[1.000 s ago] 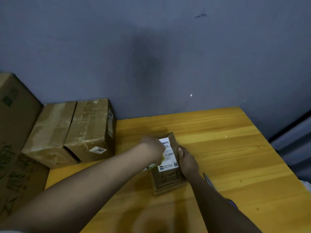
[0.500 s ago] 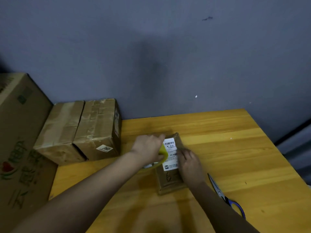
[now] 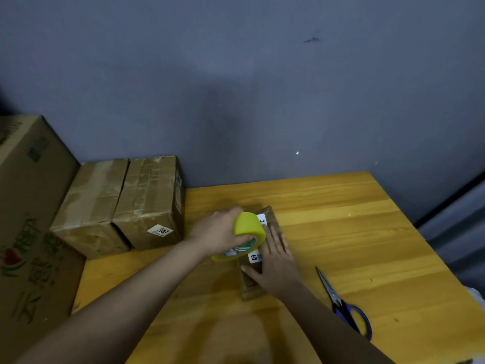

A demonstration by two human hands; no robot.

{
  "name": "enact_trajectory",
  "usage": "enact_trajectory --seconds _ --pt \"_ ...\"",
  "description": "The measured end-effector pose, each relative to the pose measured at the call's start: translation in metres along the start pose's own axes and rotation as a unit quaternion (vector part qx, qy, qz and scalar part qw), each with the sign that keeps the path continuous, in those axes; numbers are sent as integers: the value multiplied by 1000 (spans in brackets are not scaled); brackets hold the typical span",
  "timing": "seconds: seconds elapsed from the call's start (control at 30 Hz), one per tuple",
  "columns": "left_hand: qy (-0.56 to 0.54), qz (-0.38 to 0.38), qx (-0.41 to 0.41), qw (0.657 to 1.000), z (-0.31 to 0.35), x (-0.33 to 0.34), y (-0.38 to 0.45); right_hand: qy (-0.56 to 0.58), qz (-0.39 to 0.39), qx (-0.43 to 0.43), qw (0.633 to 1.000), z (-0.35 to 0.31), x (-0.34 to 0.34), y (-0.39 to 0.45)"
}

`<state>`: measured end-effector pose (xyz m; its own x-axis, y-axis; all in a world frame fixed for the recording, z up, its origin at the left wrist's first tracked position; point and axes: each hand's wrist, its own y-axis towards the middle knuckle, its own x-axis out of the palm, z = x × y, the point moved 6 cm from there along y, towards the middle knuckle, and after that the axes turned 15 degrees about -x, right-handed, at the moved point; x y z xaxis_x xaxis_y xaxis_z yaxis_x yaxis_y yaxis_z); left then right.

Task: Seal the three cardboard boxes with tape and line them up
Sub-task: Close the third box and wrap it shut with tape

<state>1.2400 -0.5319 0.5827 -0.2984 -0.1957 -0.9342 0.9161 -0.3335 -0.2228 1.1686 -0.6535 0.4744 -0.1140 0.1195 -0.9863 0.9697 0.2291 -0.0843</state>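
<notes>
Small box (image 3: 258, 285) lies mid-table, long axis running away from you, white label (image 3: 255, 257) on top. Your right hand (image 3: 275, 261) lies flat on its lid, fingers straight and slightly spread, thumb out to the left. Your left hand (image 3: 219, 233) grips the yellow tape roll (image 3: 249, 228) over the box's far half, fingers curled round the roll. Two taped boxes (image 3: 147, 203) sit side by side, touching, at the table's (image 3: 354, 232) back-left by the wall. Big printed carton (image 3: 31, 219) stands further left. Scissors (image 3: 343, 306) lie to the right of the small box, apart from it.
</notes>
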Motion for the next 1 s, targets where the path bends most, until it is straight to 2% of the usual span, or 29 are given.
enact_trajectory --seconds 0.13,0.23,0.33,0.47,0.53,0.6,0.8,1.0 --pt "-90 -35 1 995 -4 4 -2 38 -25 -55 997 -5 9 -3" --pt "-101 -11 -5 995 -12 7 -6 35 -4 -57 998 -7 10 -4" --pt "-138 4 -30 990 -22 11 -8 19 -32 -52 998 -7 14 -1" --pt "-186 -4 -38 982 -23 13 -9 40 -33 0 999 -9 14 3" --pt "-135 4 -24 991 -19 10 -10 35 -37 4 999 -12 14 4" --pt "-33 28 1 999 -13 5 -10 30 -50 0 998 -13 16 2" --pt "126 67 45 989 7 -4 -10 24 -41 -5 999 -13 12 2" --pt "162 42 22 986 2 -6 -5 38 -37 -11 999 -18 16 3"
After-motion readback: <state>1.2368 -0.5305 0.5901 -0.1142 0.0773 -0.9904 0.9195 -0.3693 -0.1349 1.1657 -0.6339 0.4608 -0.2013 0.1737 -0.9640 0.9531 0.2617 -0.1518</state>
